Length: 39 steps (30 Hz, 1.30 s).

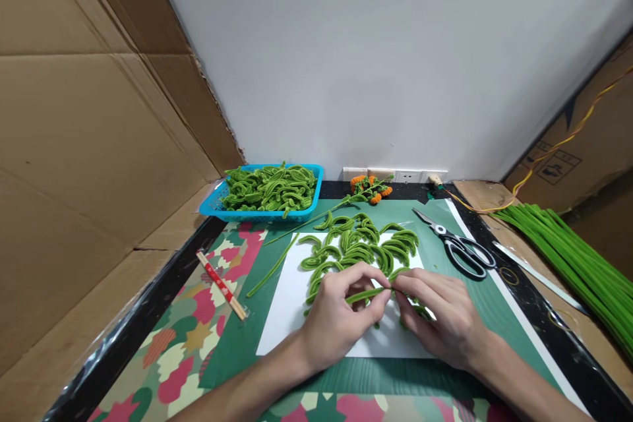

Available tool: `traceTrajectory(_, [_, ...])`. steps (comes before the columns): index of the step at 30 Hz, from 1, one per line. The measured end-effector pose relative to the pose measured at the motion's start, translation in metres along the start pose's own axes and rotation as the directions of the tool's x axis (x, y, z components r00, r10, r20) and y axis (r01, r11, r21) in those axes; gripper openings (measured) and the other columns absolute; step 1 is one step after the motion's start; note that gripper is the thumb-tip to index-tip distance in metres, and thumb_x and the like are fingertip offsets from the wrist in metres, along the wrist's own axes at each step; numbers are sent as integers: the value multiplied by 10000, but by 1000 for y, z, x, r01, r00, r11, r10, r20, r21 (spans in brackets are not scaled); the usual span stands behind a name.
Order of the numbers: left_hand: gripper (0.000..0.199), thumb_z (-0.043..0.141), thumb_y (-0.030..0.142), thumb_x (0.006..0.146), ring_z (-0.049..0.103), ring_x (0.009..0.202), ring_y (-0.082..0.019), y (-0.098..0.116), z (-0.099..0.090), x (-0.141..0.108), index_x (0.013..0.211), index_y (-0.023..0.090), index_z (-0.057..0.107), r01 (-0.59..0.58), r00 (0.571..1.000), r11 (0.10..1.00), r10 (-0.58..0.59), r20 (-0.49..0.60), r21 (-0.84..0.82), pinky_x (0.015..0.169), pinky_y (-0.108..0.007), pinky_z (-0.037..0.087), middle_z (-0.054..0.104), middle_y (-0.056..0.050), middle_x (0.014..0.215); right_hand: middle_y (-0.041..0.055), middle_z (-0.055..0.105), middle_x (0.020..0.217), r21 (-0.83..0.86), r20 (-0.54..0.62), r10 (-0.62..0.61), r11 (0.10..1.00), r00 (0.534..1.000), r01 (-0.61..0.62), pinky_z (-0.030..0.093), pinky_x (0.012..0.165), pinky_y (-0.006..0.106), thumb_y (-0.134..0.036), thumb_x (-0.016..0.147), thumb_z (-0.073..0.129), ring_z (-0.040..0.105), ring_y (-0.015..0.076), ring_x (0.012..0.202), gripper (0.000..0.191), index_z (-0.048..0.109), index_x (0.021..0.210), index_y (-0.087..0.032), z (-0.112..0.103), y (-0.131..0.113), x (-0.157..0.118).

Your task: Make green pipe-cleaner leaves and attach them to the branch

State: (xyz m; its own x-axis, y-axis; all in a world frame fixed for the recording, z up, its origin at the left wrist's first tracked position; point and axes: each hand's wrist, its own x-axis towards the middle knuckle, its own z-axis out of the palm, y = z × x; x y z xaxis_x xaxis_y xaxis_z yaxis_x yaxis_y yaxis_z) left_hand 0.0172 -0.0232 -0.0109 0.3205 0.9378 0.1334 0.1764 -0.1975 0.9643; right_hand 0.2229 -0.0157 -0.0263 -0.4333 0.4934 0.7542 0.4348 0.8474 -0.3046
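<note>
My left hand pinches a green fuzzy stem near its tip, over a white sheet. My right hand meets it from the right, thumb and forefinger closed at the same tip, with green fuzzy pieces partly hidden beneath its fingers. Just beyond both hands, many curled green pieces lie on the sheet and past its far edge. One straight green stem rests to the left of them.
A blue basket of green pieces stands at the back left. Behind the sheet lies an orange flower sprig. Scissors and a bundle of green stems are on the right; wrapped chopsticks lie on the left.
</note>
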Motion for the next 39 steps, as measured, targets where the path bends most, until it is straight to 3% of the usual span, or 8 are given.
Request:
traceTrajectory(11, [133,715,308,943,592,589,-125,-1,2,1,947,175,700,54,996,998,-55,-75,-18,554,-201,442,594,28,630,93,739,901,-50,40,-23,998,999,25,540,638,286,-27,1018,507,706,192,737,232,616,1183,-147,7,4,-7])
traceTrajectory(16, [159,718,335,945,597,598,-133,1,1,2,941,177,709,54,996,999,-54,-78,4,560,-208,456,608,18,640,60,713,842,-20,46,16,1000,999,-15,510,575,271,-41,1032,488,649,166,645,230,615,1180,-163,7,2,-4])
traceTrajectory(22, [166,716,341,961,638,617,-142,9,-13,8,955,175,723,58,996,997,-61,62,60,596,-222,497,655,4,680,15,631,768,117,39,37,992,999,-41,455,545,257,-11,997,502,560,148,607,284,621,1191,-181,4,2,-5])
traceTrajectory(26, [138,717,308,967,671,640,-132,14,-26,12,963,171,711,79,972,997,-79,220,7,652,-230,541,705,-10,773,7,610,768,260,125,65,961,990,-96,422,551,260,-28,996,501,529,142,614,252,644,1123,-193,-2,3,-4])
traceTrajectory(29, [123,709,288,977,685,629,-129,15,-31,14,967,166,697,97,953,995,-87,291,-19,651,-221,536,699,1,733,6,606,774,318,192,63,940,979,-122,429,571,257,-41,1004,495,536,139,629,235,653,1086,-194,-4,5,-3])
traceTrajectory(39, [134,740,292,970,668,623,-100,14,-27,13,980,165,701,85,983,994,-73,171,-63,659,-204,540,684,22,775,39,699,914,302,151,152,934,977,-192,508,651,234,-97,1043,538,636,134,726,214,635,1211,-187,-1,1,1])
